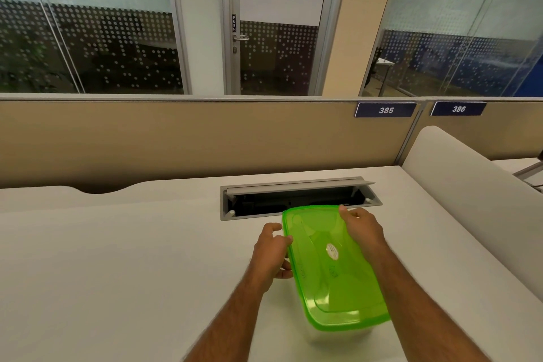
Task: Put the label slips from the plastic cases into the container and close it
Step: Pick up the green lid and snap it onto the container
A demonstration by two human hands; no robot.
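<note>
The container [338,329] stands on the white desk [117,258], near its right side, just in front of the open cable tray [296,198]. A green lid [329,267] lies on top of it. The left hand [271,253] grips the lid's left edge, fingers curled round the rim. The right hand [363,229] holds the far right corner, thumb on top. The hands are apart, one at each side. A white sticker [332,251] sits on the lid. Whether the lid is fully seated cannot be told.

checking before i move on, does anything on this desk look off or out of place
The cable hatch in the desk stands propped open. The green lid sits tilted, held by both hands, left and right.
</note>
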